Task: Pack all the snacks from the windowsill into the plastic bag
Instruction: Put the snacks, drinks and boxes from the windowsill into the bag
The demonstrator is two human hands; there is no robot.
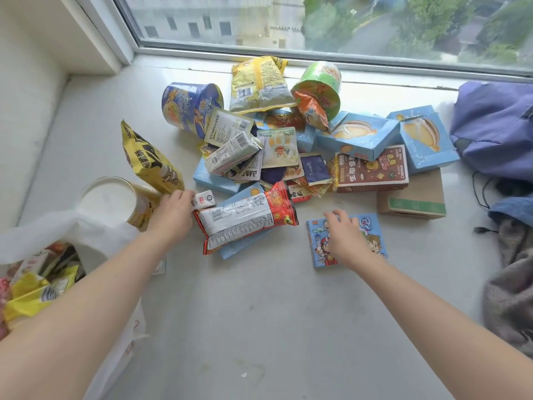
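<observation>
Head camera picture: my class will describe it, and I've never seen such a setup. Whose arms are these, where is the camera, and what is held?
No machine here: a person wears one camera on the head, looking down at their own bare arms. On the windowsill lies a heap of snacks: noodle tubs, bags, blue boxes. The left hand reaches the foot of a yellow bag; a grip is unclear. The right hand lies on a blue cartoon box. The white plastic bag, lower left, already holds some snacks.
</observation>
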